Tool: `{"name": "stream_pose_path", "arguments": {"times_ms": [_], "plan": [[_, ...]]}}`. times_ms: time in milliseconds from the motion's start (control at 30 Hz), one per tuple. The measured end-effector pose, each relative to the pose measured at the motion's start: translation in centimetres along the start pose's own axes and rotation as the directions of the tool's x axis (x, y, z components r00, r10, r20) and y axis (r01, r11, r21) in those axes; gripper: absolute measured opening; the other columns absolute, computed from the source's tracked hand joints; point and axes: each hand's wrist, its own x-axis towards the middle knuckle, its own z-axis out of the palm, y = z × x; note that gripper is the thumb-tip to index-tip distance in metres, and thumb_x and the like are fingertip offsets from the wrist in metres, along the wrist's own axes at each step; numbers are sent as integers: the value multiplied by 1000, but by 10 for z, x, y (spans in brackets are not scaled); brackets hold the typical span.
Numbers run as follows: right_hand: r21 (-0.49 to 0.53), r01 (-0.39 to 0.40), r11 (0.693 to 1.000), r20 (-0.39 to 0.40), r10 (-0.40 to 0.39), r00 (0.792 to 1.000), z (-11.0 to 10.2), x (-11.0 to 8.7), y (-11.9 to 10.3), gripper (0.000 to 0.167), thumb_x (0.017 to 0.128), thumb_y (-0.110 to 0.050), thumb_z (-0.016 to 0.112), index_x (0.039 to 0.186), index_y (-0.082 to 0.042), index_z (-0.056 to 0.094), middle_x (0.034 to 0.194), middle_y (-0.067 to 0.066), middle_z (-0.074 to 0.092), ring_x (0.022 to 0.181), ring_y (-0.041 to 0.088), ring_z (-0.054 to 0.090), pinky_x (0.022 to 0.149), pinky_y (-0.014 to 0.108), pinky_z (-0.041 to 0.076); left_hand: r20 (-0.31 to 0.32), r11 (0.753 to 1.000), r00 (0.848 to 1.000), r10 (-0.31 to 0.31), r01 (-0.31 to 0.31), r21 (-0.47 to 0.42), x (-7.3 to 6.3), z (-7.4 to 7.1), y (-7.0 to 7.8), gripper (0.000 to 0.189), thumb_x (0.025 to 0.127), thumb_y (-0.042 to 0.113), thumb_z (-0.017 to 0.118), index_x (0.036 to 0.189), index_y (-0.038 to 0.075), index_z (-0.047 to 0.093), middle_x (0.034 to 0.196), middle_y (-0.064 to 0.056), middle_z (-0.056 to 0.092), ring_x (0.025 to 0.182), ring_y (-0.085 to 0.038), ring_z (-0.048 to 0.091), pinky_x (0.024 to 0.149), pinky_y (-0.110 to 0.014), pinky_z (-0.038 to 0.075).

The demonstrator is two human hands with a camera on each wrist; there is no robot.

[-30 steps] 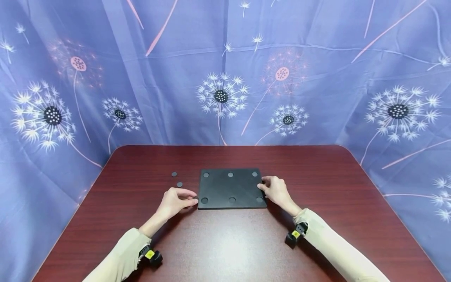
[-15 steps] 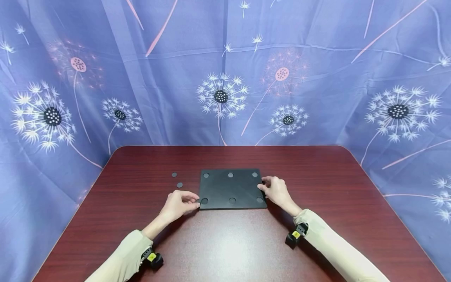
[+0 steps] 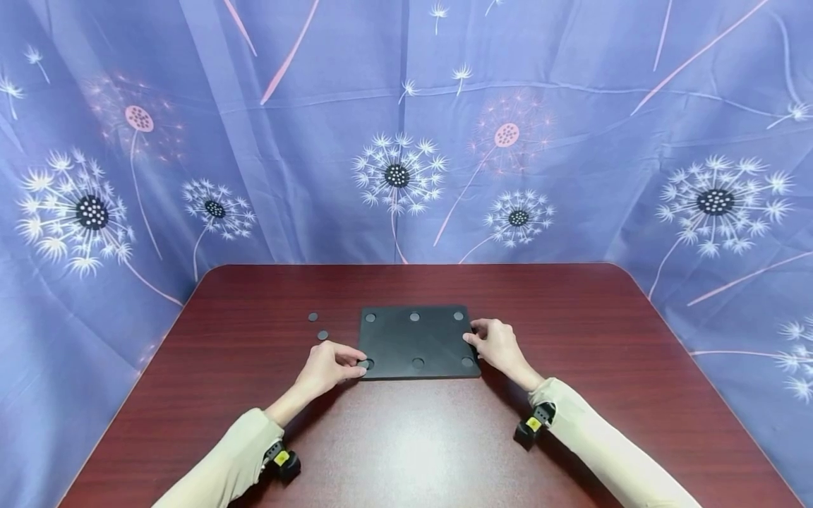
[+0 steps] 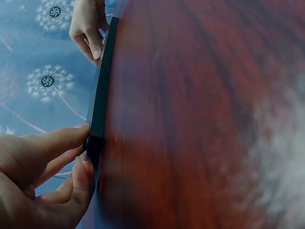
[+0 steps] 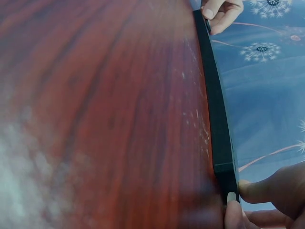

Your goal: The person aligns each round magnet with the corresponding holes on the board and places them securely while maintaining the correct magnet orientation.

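A flat black rectangular board (image 3: 413, 341) lies on the table, with round disc-sized spots along its back and front edges. At its front left corner, my left hand (image 3: 327, 368) pinches a small dark disc (image 5: 208, 24) between thumb and fingers, right at the corner's round recess (image 3: 369, 364). My right hand (image 3: 498, 346) grips the board's right edge, thumb on top; in the right wrist view its fingers (image 5: 233, 214) lie against the board's end. Two loose dark discs, one farther back (image 3: 312, 317) and one nearer (image 3: 322, 335), lie left of the board.
The reddish-brown wooden table (image 3: 546, 296) has rounded far corners. A blue curtain (image 3: 305, 141) with dandelion prints hangs behind it and at both sides. Each wrist wears a small black camera, the left one (image 3: 288, 466) close above the table.
My left hand has moved a little to the right, from beside the board's left edge to over its front left corner. The right hand keeps its grip on the right edge.
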Motion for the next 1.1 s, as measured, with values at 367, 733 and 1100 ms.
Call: {"name": "stream_pose_path", "arguments": {"times_ms": [367,733,1100], "plan": [[8,-13,1000,11,13,1000,2,1,2,37,87,-17,71,116,5,66,78,13,72,47,11,61,48,24,49,30,1000,999,-31,31,-5,0,1,2,20,76,16,81,95,14,79,79,0,71,60,-8,57,52,-23,46],[7,-9,1000,10,9,1000,2,0,2,37,88,-18,70,116,5,66,77,13,71,47,11,61,47,25,49,-3,999,1000,18,-18,-32,0,2,2,19,75,13,81,94,13,78,70,4,65,52,-7,53,49,-22,45],[-10,-6,1000,1,6,1000,2,-1,1,36,88,-18,71,116,5,66,76,12,71,47,10,60,47,24,48,-30,999,999,-32,31,-10,1,5,2,15,77,14,80,92,15,79,73,1,70,55,-5,57,50,-21,46]]}}
